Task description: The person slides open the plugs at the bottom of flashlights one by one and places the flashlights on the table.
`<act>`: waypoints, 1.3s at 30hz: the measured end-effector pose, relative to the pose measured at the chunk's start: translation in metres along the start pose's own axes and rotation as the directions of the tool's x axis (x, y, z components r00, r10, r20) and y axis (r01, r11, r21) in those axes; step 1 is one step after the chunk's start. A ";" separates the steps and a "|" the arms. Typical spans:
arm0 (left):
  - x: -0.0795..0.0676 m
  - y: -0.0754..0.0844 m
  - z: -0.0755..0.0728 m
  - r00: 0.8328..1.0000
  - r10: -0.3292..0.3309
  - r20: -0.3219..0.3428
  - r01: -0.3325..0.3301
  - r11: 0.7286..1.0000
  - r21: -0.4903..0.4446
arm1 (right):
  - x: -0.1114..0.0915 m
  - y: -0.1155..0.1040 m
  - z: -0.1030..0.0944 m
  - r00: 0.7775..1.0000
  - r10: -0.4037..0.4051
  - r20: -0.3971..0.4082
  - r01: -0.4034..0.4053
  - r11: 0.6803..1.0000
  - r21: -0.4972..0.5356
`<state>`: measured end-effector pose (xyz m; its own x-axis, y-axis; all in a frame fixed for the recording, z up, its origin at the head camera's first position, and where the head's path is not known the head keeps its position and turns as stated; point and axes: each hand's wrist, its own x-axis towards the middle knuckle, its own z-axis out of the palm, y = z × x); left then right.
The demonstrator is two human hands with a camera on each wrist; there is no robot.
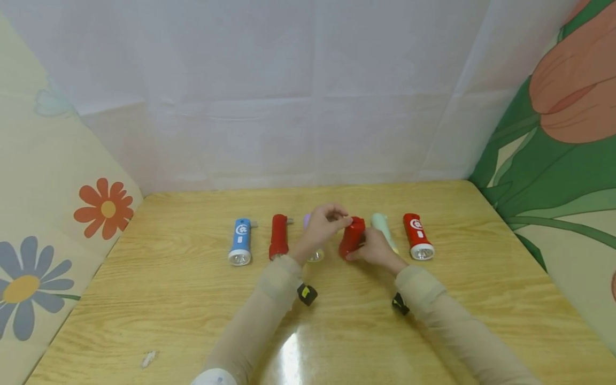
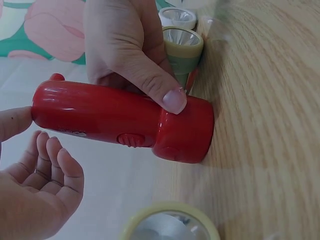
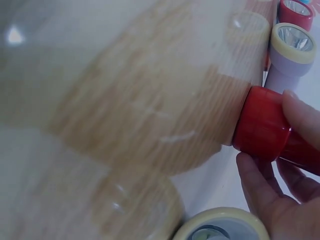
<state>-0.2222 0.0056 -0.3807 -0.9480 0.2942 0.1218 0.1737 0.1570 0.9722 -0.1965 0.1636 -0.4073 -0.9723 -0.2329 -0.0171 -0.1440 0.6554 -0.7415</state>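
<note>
A glossy red flashlight (image 1: pixel 352 239) stands on its wide head on the wooden table, leaning slightly. My right hand (image 1: pixel 377 248) grips it low down, thumb and fingers around the head end. Up at the tail, one fingertip of my left hand (image 1: pixel 323 227) touches the end, while its other fingers are loosely bent and hold nothing. In the left wrist view a ribbed slide switch (image 2: pixel 131 140) shows on the body, and a small red nub (image 2: pixel 57 77) sticks up near the tail. Partly hidden by my left hand lies a purple flashlight (image 3: pixel 285 79); a mint one (image 1: pixel 380 222) lies behind my right hand.
Left of my hands lie a blue flashlight (image 1: pixel 241 238) and a red one (image 1: pixel 278 235), each with prongs out at the side. Another red flashlight (image 1: pixel 416 232) with a white rim lies at the right. A white cloth (image 1: pixel 308 133) hangs behind the table (image 1: pixel 168 289).
</note>
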 end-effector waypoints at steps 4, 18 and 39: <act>-0.002 0.001 0.000 1.000 0.005 -0.002 -0.005 1.000 -0.008 | 0.001 0.001 -0.001 1.000 -0.022 0.001 0.022 1.000 0.002; 0.003 0.002 0.003 1.000 -0.015 0.014 0.014 0.999 0.037 | 0.001 0.002 0.000 0.999 -0.047 0.006 0.047 0.999 -0.008; 0.005 0.017 0.003 0.993 -0.119 -0.008 0.119 0.981 0.154 | 0.002 0.002 0.001 0.998 -0.058 -0.026 0.057 0.998 -0.013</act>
<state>-0.2230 0.0123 -0.3645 -0.9639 0.2661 0.0071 0.0991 0.3342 0.9373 -0.1983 0.1640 -0.4099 -0.9669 -0.2513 0.0433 -0.2018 0.6502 -0.7324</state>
